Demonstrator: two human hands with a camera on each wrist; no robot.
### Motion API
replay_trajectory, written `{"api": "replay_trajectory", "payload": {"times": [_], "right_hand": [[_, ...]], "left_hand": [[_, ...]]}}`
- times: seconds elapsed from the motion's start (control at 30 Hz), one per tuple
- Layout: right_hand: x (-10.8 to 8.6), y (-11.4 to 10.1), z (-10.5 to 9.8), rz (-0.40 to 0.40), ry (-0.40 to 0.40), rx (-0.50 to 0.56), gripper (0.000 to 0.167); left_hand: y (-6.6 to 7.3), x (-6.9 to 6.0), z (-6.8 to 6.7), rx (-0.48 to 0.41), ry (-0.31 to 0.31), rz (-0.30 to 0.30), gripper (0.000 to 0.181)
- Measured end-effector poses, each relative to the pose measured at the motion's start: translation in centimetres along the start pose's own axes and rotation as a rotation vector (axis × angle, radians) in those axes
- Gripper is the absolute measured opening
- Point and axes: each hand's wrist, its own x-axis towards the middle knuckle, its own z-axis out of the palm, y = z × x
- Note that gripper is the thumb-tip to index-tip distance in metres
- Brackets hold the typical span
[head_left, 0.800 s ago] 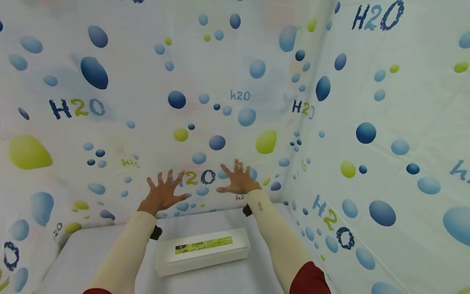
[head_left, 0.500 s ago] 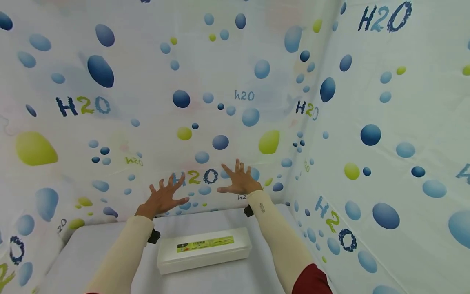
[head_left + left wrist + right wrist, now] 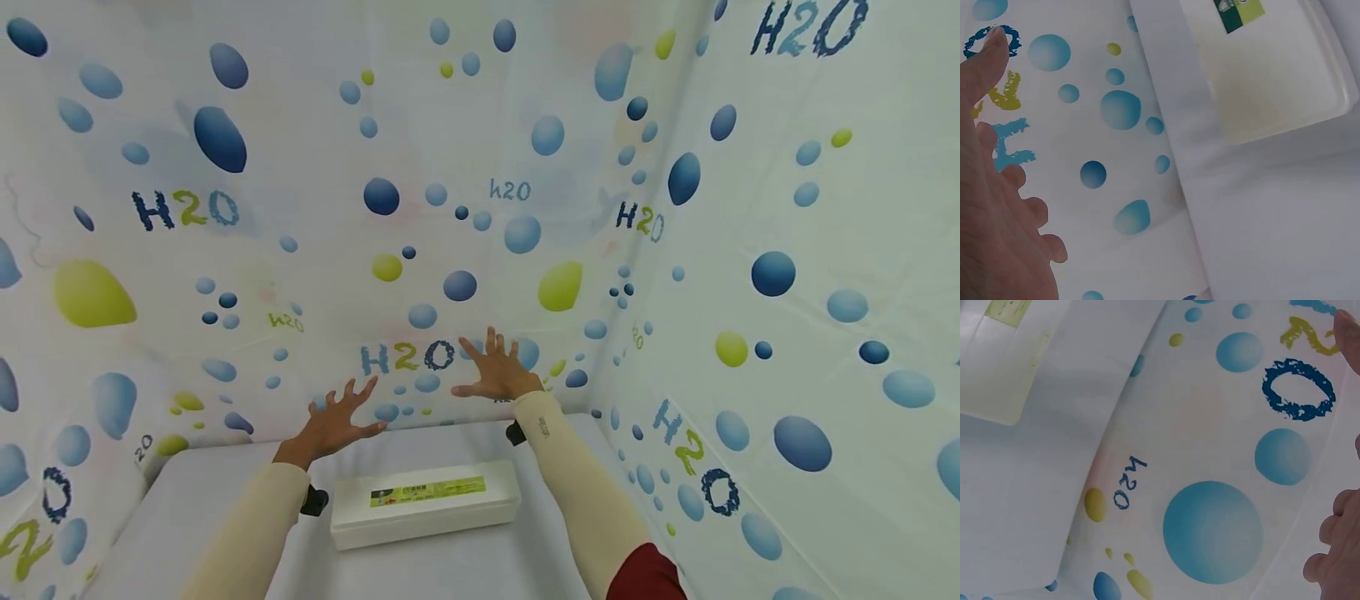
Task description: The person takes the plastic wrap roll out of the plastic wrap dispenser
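Note:
A long white box [image 3: 427,510] with a yellow-green label lies on the white table, its lid apparently on. Both hands hover above and beyond it, holding nothing. My left hand [image 3: 333,423] has its fingers spread and slightly bent, thumb pointing right. My right hand [image 3: 498,372] is raised with fingers fanned out, thumb pointing left. In the left wrist view one end of the box [image 3: 1279,81] shows beneath the left hand [image 3: 1004,206]. A corner of the box [image 3: 997,381] appears in the right wrist view, with part of the right hand [image 3: 1341,550] at the edge.
A white table [image 3: 450,571] carries the box. Behind it hangs a white curtain [image 3: 315,167] printed with blue and green drops and "H2O". A similar printed wall [image 3: 787,333] closes the right side. Dark wrist devices sit under both cuffs.
The left hand has sunk a little and its fingers have bent more. The right hand stays nearly as it was. The head view has turned slightly left; the box stays put.

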Motion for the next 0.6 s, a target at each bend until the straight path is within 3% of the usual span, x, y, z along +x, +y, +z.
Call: {"api": "replay_trajectory", "payload": {"times": [0.33,0.6], "right_hand": [[0.0,0.2,0.6,0.000,-0.005,0.022,0.103],[-0.1,0.3,0.5,-0.016,-0.011,0.031,0.104]], "left_hand": [[-1.6,-1.4,1.8,-0.072,-0.035,-0.072,0.111],[-2.8,-3.3,3.1,-0.143,-0.070,-0.114,0.120]]}}
